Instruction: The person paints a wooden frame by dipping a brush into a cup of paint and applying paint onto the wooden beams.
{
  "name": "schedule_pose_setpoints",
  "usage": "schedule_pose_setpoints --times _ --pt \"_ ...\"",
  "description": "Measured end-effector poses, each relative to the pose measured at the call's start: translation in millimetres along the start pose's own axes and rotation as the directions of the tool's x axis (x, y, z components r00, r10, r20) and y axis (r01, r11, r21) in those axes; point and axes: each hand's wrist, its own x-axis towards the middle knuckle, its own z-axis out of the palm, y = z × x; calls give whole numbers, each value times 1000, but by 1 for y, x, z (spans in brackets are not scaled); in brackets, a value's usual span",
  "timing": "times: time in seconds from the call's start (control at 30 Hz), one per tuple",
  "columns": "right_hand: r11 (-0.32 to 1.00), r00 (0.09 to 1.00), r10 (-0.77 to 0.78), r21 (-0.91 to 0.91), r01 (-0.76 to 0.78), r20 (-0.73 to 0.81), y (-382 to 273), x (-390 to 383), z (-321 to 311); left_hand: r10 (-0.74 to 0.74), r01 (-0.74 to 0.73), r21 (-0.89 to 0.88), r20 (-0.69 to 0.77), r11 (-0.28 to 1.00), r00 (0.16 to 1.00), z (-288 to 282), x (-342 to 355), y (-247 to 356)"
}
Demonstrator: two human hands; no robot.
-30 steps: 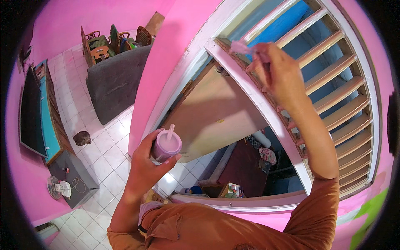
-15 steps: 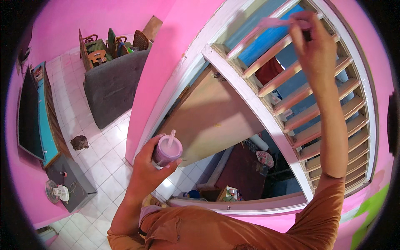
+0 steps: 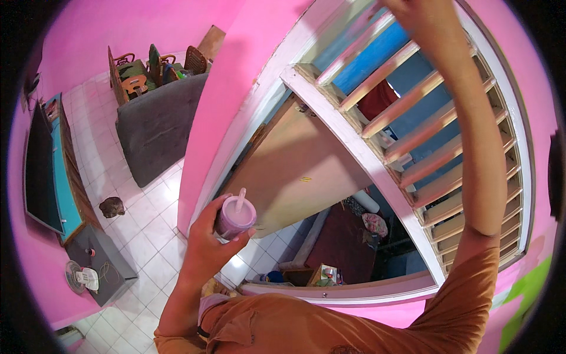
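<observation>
My left hand (image 3: pixel 207 233) is wrapped round a small round purple paint pot (image 3: pixel 237 223) with pinkish paint in it. A pale stick (image 3: pixel 240 200) stands up out of the paint, tilted. Up at the top edge, my right hand (image 3: pixel 421 15) is partly cut off by the picture's rim. A thin pinkish paintbrush (image 3: pixel 374 9) pokes out to its left, only partly in view. The hand is over the upper slats of a slatted vent (image 3: pixel 407 106) above a doorway, whose slats look brownish and unevenly coated. The vent's white frame (image 3: pixel 359 153) runs diagonally below.
A brown door (image 3: pixel 300 171) stands open under the vent. Through the doorway are a dark red mattress (image 3: pixel 342 242) and a small box (image 3: pixel 325 275). To the left are a grey sofa back (image 3: pixel 156 127), a wall television (image 3: pixel 42 171), a fan (image 3: pixel 79 276) and a brown lump (image 3: pixel 112 206) on the tiles.
My right hand and the brush have moved up and slightly left, partly out of the picture. My left hand still holds the pot in nearly the same place.
</observation>
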Motion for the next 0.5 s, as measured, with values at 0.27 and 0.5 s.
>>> schedule_pose_setpoints --times 0.27,0.5 --pt "975 962 -221 21 221 159 20 -11 64 41 -41 38 -16 998 999 -2 -2 -1" --pt "975 993 -118 -190 119 16 35 27 26 24 -24 38 -23 999 999 -4 -2 -6"
